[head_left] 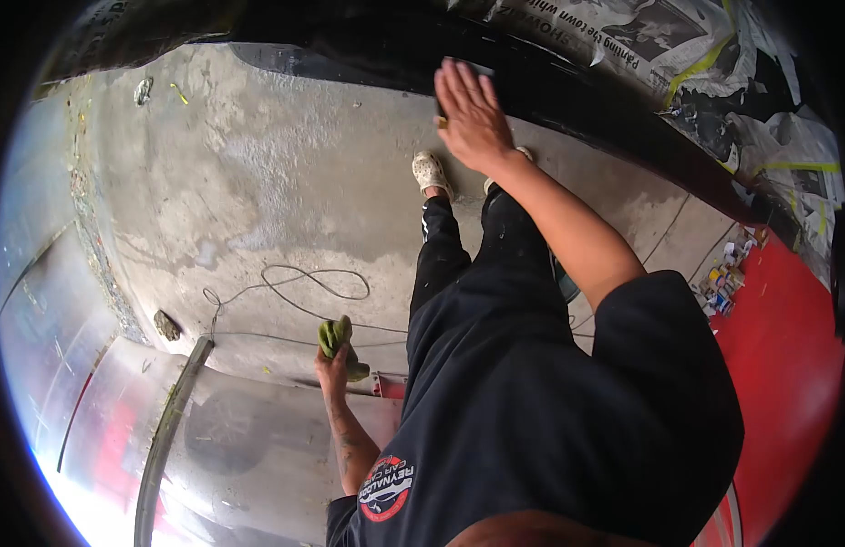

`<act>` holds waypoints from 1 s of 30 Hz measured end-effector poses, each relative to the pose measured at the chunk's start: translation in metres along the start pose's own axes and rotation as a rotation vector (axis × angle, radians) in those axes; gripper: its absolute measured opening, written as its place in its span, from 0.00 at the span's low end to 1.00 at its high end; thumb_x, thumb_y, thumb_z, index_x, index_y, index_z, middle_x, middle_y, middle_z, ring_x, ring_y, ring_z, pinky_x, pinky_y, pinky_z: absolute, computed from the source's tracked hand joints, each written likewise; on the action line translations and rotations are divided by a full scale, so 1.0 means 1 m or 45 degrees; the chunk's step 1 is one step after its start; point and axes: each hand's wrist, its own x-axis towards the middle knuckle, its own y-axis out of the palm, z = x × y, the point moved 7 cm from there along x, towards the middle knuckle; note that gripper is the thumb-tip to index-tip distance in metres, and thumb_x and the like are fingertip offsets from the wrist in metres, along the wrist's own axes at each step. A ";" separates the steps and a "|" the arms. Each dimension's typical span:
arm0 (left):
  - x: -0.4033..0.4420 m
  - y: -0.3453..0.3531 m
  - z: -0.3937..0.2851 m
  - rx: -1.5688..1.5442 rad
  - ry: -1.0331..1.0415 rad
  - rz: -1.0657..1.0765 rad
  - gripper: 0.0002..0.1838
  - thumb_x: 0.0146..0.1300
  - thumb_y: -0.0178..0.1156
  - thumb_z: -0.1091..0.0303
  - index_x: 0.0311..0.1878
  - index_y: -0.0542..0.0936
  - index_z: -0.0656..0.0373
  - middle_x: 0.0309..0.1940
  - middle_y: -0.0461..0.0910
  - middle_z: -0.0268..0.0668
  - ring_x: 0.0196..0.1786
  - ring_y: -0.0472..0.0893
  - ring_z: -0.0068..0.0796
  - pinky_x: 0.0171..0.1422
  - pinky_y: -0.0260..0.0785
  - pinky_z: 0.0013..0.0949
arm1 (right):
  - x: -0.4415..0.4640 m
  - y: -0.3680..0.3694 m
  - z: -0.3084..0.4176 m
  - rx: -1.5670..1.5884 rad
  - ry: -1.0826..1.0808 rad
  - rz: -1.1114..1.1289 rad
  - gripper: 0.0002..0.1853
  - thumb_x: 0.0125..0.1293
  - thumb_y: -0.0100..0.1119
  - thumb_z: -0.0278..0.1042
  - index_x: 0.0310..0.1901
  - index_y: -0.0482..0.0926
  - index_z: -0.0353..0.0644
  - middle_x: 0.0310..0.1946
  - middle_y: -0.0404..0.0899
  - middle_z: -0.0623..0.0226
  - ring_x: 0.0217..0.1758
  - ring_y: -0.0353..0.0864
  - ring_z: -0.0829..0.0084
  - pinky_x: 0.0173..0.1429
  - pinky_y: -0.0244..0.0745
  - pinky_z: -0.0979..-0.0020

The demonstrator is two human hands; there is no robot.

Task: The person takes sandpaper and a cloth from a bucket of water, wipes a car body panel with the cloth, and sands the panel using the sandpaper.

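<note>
My left hand (331,367) is closed round a bunched green cloth (333,335), low on the left beside my body. Higher up, my right hand (473,123) lies flat against a long dark panel (568,108), its fingers stretched out. Something small and yellow shows at the thumb side of that hand. A thin pale edge is visible by its fingertips; I cannot make out what it belongs to.
Printed newspaper and plastic (623,36) cover the area above the panel. A thin cable (318,278) loops over the wet-looking concrete floor (231,173). A stone-like lump (166,325) lies at left, small containers (721,283) at right, by a red surface (778,337).
</note>
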 end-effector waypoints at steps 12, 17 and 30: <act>0.002 -0.044 -0.042 0.008 0.045 -0.158 0.21 0.62 0.67 0.69 0.58 0.80 0.63 0.43 0.86 0.39 0.44 0.83 0.28 0.50 0.74 0.34 | -0.011 -0.006 0.006 -0.110 -0.082 0.149 0.47 0.65 0.63 0.50 0.79 0.51 0.41 0.82 0.47 0.63 0.85 0.44 0.65 0.84 0.40 0.55; 0.019 -0.015 -0.069 0.188 0.075 -0.058 0.19 0.61 0.68 0.66 0.54 0.81 0.64 0.41 0.86 0.40 0.42 0.83 0.31 0.49 0.74 0.35 | 0.063 0.013 0.060 0.003 -0.173 -0.040 0.44 0.69 0.56 0.55 0.78 0.53 0.37 0.82 0.47 0.58 0.85 0.45 0.60 0.84 0.40 0.53; 0.016 -0.008 -0.053 0.107 0.072 -0.011 0.20 0.63 0.68 0.65 0.54 0.81 0.65 0.40 0.87 0.40 0.40 0.83 0.28 0.47 0.75 0.35 | 0.043 0.012 0.047 -0.069 -0.231 0.068 0.43 0.70 0.55 0.52 0.79 0.50 0.43 0.83 0.46 0.66 0.85 0.43 0.66 0.84 0.41 0.55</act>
